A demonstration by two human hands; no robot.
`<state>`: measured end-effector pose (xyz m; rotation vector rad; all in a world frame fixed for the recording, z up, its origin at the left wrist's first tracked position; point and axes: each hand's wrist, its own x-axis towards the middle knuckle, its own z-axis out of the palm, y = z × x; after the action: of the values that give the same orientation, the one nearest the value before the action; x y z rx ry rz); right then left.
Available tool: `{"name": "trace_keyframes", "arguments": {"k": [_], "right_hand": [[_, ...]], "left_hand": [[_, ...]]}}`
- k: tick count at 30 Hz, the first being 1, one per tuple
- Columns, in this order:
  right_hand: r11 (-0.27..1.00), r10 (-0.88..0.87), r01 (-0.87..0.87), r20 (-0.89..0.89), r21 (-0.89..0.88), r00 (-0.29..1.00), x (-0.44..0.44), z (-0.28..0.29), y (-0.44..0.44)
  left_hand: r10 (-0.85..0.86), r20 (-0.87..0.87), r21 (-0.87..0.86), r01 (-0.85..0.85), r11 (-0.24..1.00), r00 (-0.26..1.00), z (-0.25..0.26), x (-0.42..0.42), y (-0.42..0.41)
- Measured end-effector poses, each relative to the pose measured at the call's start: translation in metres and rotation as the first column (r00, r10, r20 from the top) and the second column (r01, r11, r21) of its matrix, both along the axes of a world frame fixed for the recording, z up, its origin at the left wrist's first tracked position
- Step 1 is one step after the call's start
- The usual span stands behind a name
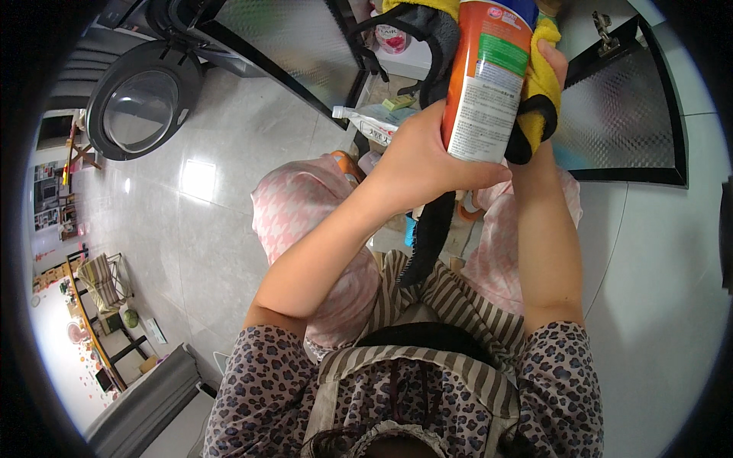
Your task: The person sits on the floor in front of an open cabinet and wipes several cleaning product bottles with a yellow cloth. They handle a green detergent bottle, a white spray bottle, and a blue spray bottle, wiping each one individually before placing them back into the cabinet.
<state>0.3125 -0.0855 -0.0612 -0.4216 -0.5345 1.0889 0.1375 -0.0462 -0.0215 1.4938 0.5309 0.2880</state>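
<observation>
My left hand (421, 154) grips the lower end of an orange and white canister (487, 86) with a blue top and printed text. My right hand (552, 63), at the canister's right side, holds a yellow and black cloth (540, 109) against it. Another yellow and grey cloth piece with black trim (438, 40) hangs behind the canister's left side; whether both pieces are one cloth, I cannot tell. Below my left hand a black strip of fabric (426, 246) dangles over my lap. A clear pouch with a white cap (372, 123) lies beyond my left wrist.
Textured glass cabinet doors with black frames stand open at the left (280, 46) and right (624, 114). A pink and white bottle (391, 39) stands inside the cabinet. Farther left is a round appliance door (140, 109), swung open. An orange slipper (345, 165) shows by my knee.
</observation>
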Motion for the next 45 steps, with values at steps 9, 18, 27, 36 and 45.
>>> {"name": "trace_keyframes", "arguments": {"k": [9, 18, 27, 36, 45], "right_hand": [[1.000, -0.003, 0.003, 0.026, 0.028, 1.000, -0.010, 0.012, -0.002], [0.997, 0.070, -0.071, 0.038, 0.012, 0.997, -0.002, -0.009, 0.003], [0.992, 0.124, -0.124, 0.026, 0.015, 0.992, -0.004, -0.008, 0.009], [0.988, 0.119, -0.123, 0.053, 0.090, 0.992, 0.002, -0.004, 0.010], [0.975, 0.128, -0.091, -0.177, 0.205, 0.976, -0.003, 0.018, 0.020]], "left_hand": [[0.054, 0.037, 0.091, -0.057, 0.994, 0.998, 0.000, 0.000, 0.000], [0.095, 0.035, 0.121, -0.099, 0.988, 0.995, 0.009, -0.001, 0.007], [0.076, 0.073, 0.066, -0.081, 0.995, 0.994, 0.009, -0.004, 0.010], [0.059, -0.010, 0.121, -0.057, 0.991, 0.998, 0.008, -0.003, 0.007], [0.005, -0.019, 0.089, -0.003, 0.996, 1.000, 0.010, 0.002, -0.003]]}}
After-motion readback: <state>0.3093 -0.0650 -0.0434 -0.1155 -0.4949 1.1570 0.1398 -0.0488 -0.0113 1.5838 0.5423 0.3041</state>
